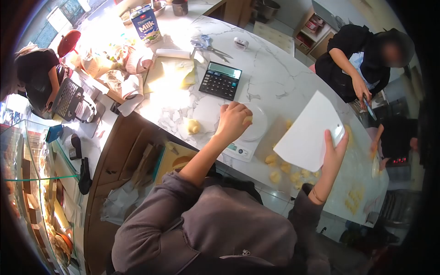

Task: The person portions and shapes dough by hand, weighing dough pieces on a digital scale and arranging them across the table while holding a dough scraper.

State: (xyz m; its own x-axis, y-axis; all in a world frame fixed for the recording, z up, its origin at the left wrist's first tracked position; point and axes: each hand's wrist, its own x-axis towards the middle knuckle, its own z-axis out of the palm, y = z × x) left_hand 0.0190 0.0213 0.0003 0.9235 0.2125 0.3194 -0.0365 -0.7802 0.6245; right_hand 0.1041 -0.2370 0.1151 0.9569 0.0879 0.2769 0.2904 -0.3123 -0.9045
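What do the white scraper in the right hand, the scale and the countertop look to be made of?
White scraper: probably plastic, smooth; a thin, evenly white sheet with no visible grain.
Scale: likely plastic housing, smooth; plain white around the display.
Countertop: grey veins on white suggest polished marble, though an imitation could look alike.

The scale (240,152) sits at the near edge of the worktop (279,68), a dough lump (193,126) left, dough pieces (275,177) right, the calculator (221,81) behind.
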